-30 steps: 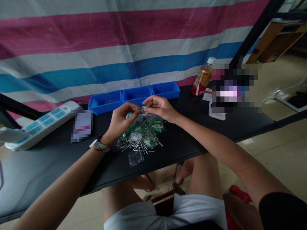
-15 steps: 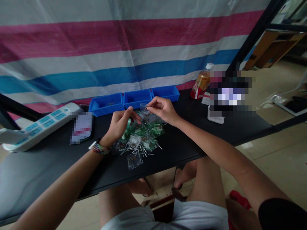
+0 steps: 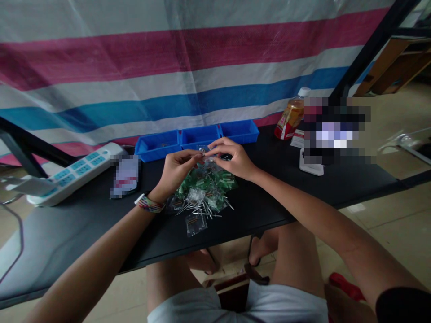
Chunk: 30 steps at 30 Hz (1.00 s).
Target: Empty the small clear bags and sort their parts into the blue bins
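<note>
Above the pile, a small clear plastic bag (image 3: 202,149) is between my two hands. My left hand (image 3: 179,172) pinches its left side between thumb and fingers. From the right, my right hand (image 3: 235,160) has its fingertips closed on the bag's other side; its thumb is lower, and the exact grip is partly hidden. What the bag contains is too small to make out. Below my hands lies a heap of green plastic bags (image 3: 222,183), clear bags and thin metal rods (image 3: 204,207). Another clear bag (image 3: 195,224) with brass-coloured pins lies at the heap's front.
Three joined blue trays (image 3: 200,136) stand behind the heap; the left one holds small parts. A white power strip (image 3: 76,172) and a phone (image 3: 126,176) lie left. A drink bottle (image 3: 290,114) and a white device (image 3: 311,167) are on the right of the black table (image 3: 266,202).
My left hand has risen from beside the heap and now pinches the bag that my right hand held. The whole view has shifted slightly.
</note>
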Each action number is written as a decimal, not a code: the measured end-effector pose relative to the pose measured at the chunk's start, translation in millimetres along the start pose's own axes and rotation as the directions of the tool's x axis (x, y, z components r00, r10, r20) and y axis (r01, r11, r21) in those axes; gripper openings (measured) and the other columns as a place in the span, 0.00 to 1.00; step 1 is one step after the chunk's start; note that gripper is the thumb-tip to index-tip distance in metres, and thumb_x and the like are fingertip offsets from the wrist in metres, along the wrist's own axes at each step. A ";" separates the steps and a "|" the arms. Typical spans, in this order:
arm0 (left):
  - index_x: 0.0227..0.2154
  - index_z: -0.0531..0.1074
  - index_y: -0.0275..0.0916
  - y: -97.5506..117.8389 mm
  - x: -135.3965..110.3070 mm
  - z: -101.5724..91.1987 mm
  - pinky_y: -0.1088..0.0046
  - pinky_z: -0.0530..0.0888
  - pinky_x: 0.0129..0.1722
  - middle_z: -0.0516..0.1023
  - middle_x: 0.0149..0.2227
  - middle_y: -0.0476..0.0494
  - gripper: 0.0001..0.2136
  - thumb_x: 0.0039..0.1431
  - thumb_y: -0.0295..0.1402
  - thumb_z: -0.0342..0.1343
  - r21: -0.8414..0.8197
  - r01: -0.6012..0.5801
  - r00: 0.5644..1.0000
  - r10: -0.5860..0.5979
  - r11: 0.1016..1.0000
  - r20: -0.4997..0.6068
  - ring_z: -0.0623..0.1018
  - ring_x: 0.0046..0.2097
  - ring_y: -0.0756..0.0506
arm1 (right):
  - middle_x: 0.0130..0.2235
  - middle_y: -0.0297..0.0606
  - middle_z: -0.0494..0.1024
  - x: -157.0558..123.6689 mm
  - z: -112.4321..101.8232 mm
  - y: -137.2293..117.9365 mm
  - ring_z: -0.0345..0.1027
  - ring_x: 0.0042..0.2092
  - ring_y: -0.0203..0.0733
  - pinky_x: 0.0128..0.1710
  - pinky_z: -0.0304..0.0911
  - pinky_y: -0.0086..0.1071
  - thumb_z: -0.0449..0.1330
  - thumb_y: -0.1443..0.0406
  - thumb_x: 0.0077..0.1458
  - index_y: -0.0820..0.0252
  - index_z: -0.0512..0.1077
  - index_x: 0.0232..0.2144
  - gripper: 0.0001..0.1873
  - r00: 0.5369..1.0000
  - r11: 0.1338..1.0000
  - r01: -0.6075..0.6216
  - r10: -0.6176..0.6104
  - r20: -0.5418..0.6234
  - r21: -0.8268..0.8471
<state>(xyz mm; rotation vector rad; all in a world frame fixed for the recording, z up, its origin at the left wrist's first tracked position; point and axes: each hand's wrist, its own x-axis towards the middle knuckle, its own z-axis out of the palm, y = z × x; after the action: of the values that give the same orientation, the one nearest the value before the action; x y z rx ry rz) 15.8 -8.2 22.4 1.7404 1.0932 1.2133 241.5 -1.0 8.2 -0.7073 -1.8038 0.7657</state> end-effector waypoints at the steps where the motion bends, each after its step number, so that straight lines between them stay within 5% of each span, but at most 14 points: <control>1: 0.33 0.85 0.38 -1.0 0.4 -0.2 0.70 0.75 0.30 0.87 0.32 0.41 0.14 0.59 0.46 0.69 -0.009 0.000 1.000 0.000 1.000 -0.005 0.80 0.31 0.44 | 0.52 0.42 0.80 0.0 0.3 0.7 0.75 0.53 0.47 0.51 0.73 0.42 0.64 0.67 0.61 0.53 0.85 0.42 0.11 0.999 0.999 -0.041 0.041 0.011 0.024; 5: 0.33 0.86 0.38 -4.9 1.1 -0.9 0.70 0.75 0.32 0.87 0.34 0.40 0.15 0.59 0.46 0.70 -0.026 0.004 1.000 -0.004 1.000 -0.002 0.81 0.32 0.45 | 0.45 0.39 0.81 0.6 3.8 7.0 0.76 0.41 0.42 0.44 0.75 0.39 0.64 0.62 0.62 0.55 0.80 0.53 0.17 0.984 0.964 -0.178 0.179 0.015 0.198; 9: 0.34 0.85 0.37 -4.7 -0.7 0.5 0.70 0.76 0.35 0.87 0.34 0.40 0.17 0.57 0.48 0.73 -0.056 -0.005 0.998 0.009 0.998 0.063 0.81 0.34 0.45 | 0.38 0.34 0.80 1.1 7.8 12.8 0.76 0.37 0.42 0.41 0.76 0.39 0.70 0.61 0.57 0.53 0.73 0.59 0.28 0.984 0.951 -0.155 0.174 -0.049 0.268; 16: 0.37 0.82 0.38 -6.8 1.6 -0.3 0.71 0.75 0.32 0.81 0.27 0.47 0.15 0.55 0.43 0.74 -0.124 -0.025 0.999 0.030 0.992 0.041 0.80 0.30 0.46 | 0.39 0.36 0.82 3.5 5.2 11.2 0.79 0.38 0.44 0.44 0.76 0.41 0.68 0.58 0.60 0.53 0.71 0.55 0.22 0.981 0.952 -0.141 0.171 -0.091 0.272; 24: 0.41 0.74 0.40 -36.0 31.3 -37.2 0.72 0.74 0.33 0.74 0.26 0.58 0.12 0.62 0.36 0.70 -0.255 -0.037 0.943 -0.051 0.966 -0.329 0.76 0.27 0.53 | 0.36 0.37 0.81 7.2 -12.4 20.4 0.76 0.39 0.44 0.44 0.70 0.40 0.64 0.67 0.59 0.57 0.76 0.34 0.00 0.982 0.966 -0.173 0.156 -0.104 -0.192; 28: 0.44 0.69 0.39 -50.5 45.0 -61.6 0.72 0.74 0.34 0.76 0.28 0.60 0.16 0.63 0.37 0.71 -0.320 0.006 0.850 -0.174 0.947 -0.498 0.75 0.26 0.55 | 0.36 0.38 0.82 4.3 -11.1 20.3 0.76 0.41 0.45 0.51 0.66 0.43 0.70 0.64 0.59 0.59 0.80 0.36 0.04 0.993 0.931 -0.094 0.114 0.036 -0.351; 30: 0.48 0.68 0.40 -53.8 46.4 -69.3 0.72 0.73 0.36 0.78 0.33 0.57 0.19 0.64 0.40 0.70 -0.337 0.019 0.860 -0.187 0.941 -0.475 0.79 0.31 0.54 | 0.40 0.40 0.84 2.3 -9.0 20.5 0.76 0.45 0.47 0.55 0.64 0.45 0.72 0.63 0.60 0.59 0.83 0.43 0.09 0.989 0.913 -0.046 0.100 0.113 -0.406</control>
<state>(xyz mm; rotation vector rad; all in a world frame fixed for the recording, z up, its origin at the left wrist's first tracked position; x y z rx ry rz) -53.8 61.2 8.6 1.1235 1.1774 1.7244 251.6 15.2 -3.7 -1.0175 -2.0944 0.4969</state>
